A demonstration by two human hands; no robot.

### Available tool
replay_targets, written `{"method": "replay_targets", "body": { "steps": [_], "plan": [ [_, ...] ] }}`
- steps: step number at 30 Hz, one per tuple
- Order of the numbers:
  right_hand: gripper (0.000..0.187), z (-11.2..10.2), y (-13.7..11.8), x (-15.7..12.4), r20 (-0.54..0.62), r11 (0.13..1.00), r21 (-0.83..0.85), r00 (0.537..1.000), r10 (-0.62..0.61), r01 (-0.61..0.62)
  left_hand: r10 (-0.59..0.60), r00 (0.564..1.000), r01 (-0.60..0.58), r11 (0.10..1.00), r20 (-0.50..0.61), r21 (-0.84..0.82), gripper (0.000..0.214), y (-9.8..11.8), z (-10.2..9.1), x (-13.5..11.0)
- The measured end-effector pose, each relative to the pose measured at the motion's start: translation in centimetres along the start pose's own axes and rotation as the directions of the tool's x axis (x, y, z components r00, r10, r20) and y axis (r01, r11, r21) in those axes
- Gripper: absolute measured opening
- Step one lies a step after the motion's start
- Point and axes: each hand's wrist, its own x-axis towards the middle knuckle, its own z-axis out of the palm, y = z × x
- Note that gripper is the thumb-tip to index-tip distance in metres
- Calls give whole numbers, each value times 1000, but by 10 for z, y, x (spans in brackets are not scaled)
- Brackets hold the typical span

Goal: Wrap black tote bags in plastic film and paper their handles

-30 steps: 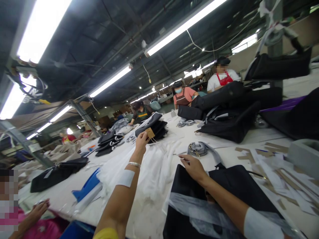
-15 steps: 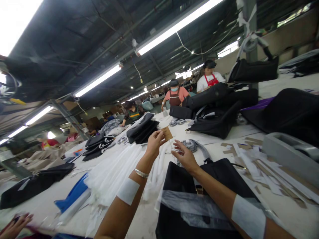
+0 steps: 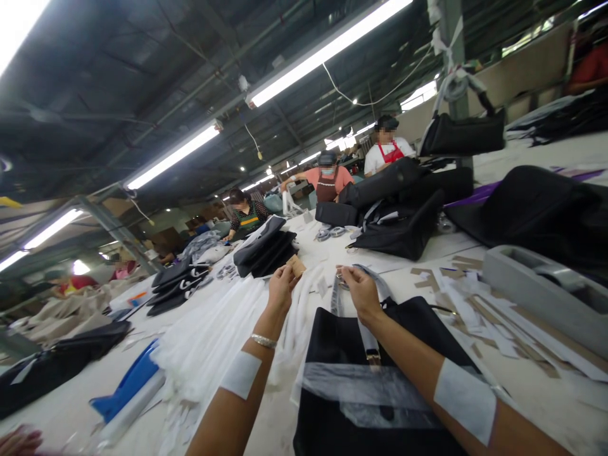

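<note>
My left hand (image 3: pixel 281 286) is closed, pinching a small brown card tag (image 3: pixel 296 266) between thumb and fingers. To its right, my right hand (image 3: pixel 361 292) is closed, with its fingertips pinched at the top of a grey-wrapped bag strap (image 3: pixel 337 299); a small shiny piece shows at the fingertips. Below my right forearm lies a black bag (image 3: pixel 332 342), with clear plastic film (image 3: pixel 342 383) across its front and a buckle (image 3: pixel 373 360) on its tab. A small whitish tag (image 3: pixel 322 287) shows between my hands; whether it joins the brown one I cannot tell.
White padding strips (image 3: pixel 209 329) and a blue object (image 3: pixel 127 383) lie left. Stacked black bags (image 3: pixel 263 247) stand ahead. A grey tape dispenser (image 3: pixel 536 297) and paper scraps (image 3: pixel 494 310) are right. Co-workers (image 3: pixel 327 180) are across the table; another person's hand (image 3: pixel 21 440) shows lower left.
My hands have moved apart, the left drawing the brown tag leftward and lower. My right hand has gone from spread fingers to a pinch at the strap. The view has shifted slightly right.
</note>
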Motion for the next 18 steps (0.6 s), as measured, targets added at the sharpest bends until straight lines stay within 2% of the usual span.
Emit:
{"method": "replay_targets", "body": {
  "steps": [3,7,11,12,13,14,16,17,18],
  "plan": [
    [35,-1,-5,2,7,999,31,1000,-17,17,-30,1000,30,995,-5,93,17,-16,-12,-4],
    [29,2,-17,-3,89,999,48,996,-26,22,-76,996,64,971,43,230,18,-37,-20,-15],
    [24,3,-25,-6,183,998,-12,982,-56,59,17,996,-44,949,89,312,40,-36,-10,-31],
    [23,2,-25,-6,198,996,-37,978,-69,78,55,989,-96,945,138,314,41,-31,-3,-37],
    [22,1,-25,-6,212,993,-64,974,-84,99,92,969,-161,937,227,310,40,-26,4,-42],
    [21,1,-25,-6,226,989,-91,969,-97,120,123,932,-230,927,340,296,37,-20,12,-47],
    [20,-1,-25,-6,243,983,-114,963,-113,144,168,833,-348,899,526,264,27,-9,28,-57],
    [22,-1,-26,-6,241,985,-101,964,-113,141,184,802,-387,884,568,261,23,-4,36,-60],
    [24,-1,-26,-6,232,989,-75,967,-108,128,194,800,-403,875,568,269,21,0,42,-62]
  ]
}}
